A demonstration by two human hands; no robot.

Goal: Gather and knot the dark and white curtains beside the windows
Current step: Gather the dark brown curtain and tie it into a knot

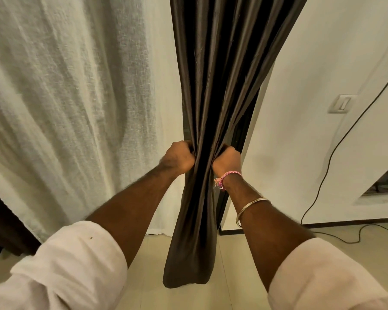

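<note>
The dark brown curtain point(220, 74) hangs in the middle, bunched into a narrow bundle at waist height, and its loose tail drops to just above the floor. My left hand point(177, 158) grips the bundle's left side. On the bundle's right side my right hand point(227, 159) grips the folds at the same height, fingers hidden in the cloth. The white sheer curtain point(72, 104) hangs spread out to the left, untouched.
A white wall point(300, 142) stands to the right with a switch plate point(342, 104) and a black cable point(336, 148) running down to the pale tiled floor point(244, 276). Dark furniture point(0, 233) shows at the lower left.
</note>
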